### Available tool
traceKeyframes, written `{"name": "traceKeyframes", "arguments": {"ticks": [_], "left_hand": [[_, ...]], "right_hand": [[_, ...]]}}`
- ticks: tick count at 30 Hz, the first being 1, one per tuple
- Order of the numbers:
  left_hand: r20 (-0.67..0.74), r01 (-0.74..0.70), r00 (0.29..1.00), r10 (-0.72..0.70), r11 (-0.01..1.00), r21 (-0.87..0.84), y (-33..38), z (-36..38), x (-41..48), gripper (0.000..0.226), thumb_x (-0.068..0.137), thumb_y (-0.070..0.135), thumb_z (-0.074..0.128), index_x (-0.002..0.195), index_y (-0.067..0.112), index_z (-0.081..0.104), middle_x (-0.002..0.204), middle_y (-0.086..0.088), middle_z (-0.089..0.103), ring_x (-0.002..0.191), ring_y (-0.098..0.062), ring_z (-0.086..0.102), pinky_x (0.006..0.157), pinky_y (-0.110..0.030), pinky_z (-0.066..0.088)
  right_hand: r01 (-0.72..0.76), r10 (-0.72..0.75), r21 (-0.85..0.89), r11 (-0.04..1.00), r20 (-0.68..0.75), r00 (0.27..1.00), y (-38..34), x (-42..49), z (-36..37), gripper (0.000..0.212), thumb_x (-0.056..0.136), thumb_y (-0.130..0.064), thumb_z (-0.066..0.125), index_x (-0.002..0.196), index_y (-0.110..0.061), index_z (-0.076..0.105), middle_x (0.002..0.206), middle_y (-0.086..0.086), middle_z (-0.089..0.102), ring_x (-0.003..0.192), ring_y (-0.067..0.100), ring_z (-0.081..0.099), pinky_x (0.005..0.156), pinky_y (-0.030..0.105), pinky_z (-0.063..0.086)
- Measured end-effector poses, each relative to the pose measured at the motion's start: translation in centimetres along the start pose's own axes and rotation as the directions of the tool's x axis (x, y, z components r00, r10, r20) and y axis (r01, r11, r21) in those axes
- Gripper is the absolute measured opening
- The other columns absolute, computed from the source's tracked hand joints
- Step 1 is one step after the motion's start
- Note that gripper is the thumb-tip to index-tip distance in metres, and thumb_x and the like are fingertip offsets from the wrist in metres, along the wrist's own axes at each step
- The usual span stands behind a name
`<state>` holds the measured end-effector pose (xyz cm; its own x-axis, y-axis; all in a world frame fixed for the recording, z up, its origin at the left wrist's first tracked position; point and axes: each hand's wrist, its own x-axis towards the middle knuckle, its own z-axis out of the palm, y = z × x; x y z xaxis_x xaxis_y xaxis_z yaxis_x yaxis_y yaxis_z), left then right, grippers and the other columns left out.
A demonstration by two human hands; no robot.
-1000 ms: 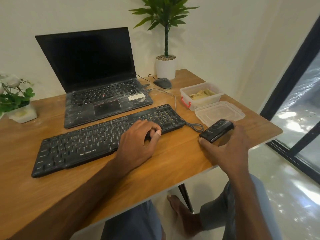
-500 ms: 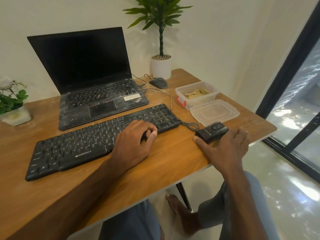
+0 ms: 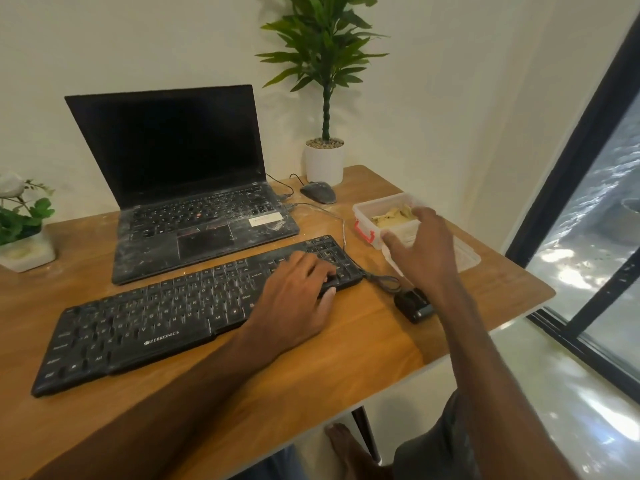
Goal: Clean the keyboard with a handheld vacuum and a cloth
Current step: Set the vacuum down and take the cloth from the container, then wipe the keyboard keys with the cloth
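The wooden desk (image 3: 381, 341) is carrying everything. A dusty open laptop (image 3: 194, 188) is sitting at the back. The black keyboard (image 3: 156, 320), the thing to be cleaned, is lying slanted in front of it, with pale specks showing between its keys.

The left hand (image 3: 294, 306) is resting on the keyboard's right end, fingers curling over the keys and thumb pressing the front edge, so it is clamping the board in place. The right hand (image 3: 422, 251) is hanging over the clear container (image 3: 377, 201) and the lid (image 3: 465, 258) beside it, fingers spread loose and holding nothing. It looks to be going for the yellowish cloth (image 3: 391, 216) lying inside.

The small black handheld vacuum (image 3: 414, 304) is lying on the desk under the right forearm, near the desk's front edge and just beside the looped keyboard cable (image 3: 384, 282).

The likely trouble is sitting there. A forearm dropping or pulling back carelessly could knock the vacuum off the desk, or snag the loop and tug the keyboard. Lifting the cloth fast could also drag the light container along.
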<state>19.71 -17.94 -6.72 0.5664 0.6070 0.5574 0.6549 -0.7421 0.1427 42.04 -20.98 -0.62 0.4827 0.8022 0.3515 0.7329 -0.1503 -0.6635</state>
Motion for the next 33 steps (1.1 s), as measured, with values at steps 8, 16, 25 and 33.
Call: {"name": "traceKeyframes", "arguments": {"ticks": [8,16,25,33], "left_hand": [[0.042,0.048,0.998,-0.047,0.999,-0.013,0.0,0.3,-0.5,0.045,0.098,0.048,0.045,0.132,0.021,0.058,0.124,-0.001,0.057,0.114,-0.016,0.05,0.097,-0.036,0.051],[0.041,0.04,0.998,-0.039,0.999,-0.021,0.0,0.5,-0.7,0.044,0.1,0.048,0.048,0.136,0.024,0.054,0.13,0.0,0.054,0.118,-0.016,0.048,0.101,-0.034,0.047],[0.024,0.038,0.999,-0.037,0.999,-0.019,-0.1,0.6,-0.6,0.042,0.1,0.047,0.048,0.135,0.023,0.055,0.129,0.001,0.054,0.118,-0.014,0.047,0.099,-0.03,0.043],[-0.047,0.145,0.986,-0.161,0.957,-0.252,0.2,-0.9,-0.7,0.04,0.096,0.047,0.058,0.131,0.027,0.056,0.114,0.015,0.057,0.108,-0.003,0.05,0.09,-0.029,0.051]], "right_hand": [[-0.03,0.121,-0.384,0.923,0.215,0.969,-0.5,11.2,1.7,0.044,0.089,-0.021,0.071,0.125,0.0,0.057,0.125,0.018,0.061,0.11,0.033,0.061,0.076,0.035,0.047],[-0.033,0.176,-0.585,0.81,0.19,0.966,0.1,14.1,3.5,0.045,0.09,-0.013,0.069,0.131,-0.001,0.055,0.133,0.018,0.057,0.122,0.036,0.058,0.094,0.041,0.05],[-0.026,0.094,-0.549,0.836,0.095,0.991,0.6,14.9,2.2,0.034,0.087,-0.008,0.066,0.119,-0.001,0.058,0.122,0.02,0.06,0.113,0.042,0.06,0.086,0.041,0.05],[0.089,-0.095,-0.104,0.991,-0.06,0.994,-3.8,10.6,-3.9,0.026,0.083,-0.012,0.064,0.105,-0.01,0.077,0.099,0.013,0.075,0.085,0.027,0.063,0.072,0.029,0.045]]}}
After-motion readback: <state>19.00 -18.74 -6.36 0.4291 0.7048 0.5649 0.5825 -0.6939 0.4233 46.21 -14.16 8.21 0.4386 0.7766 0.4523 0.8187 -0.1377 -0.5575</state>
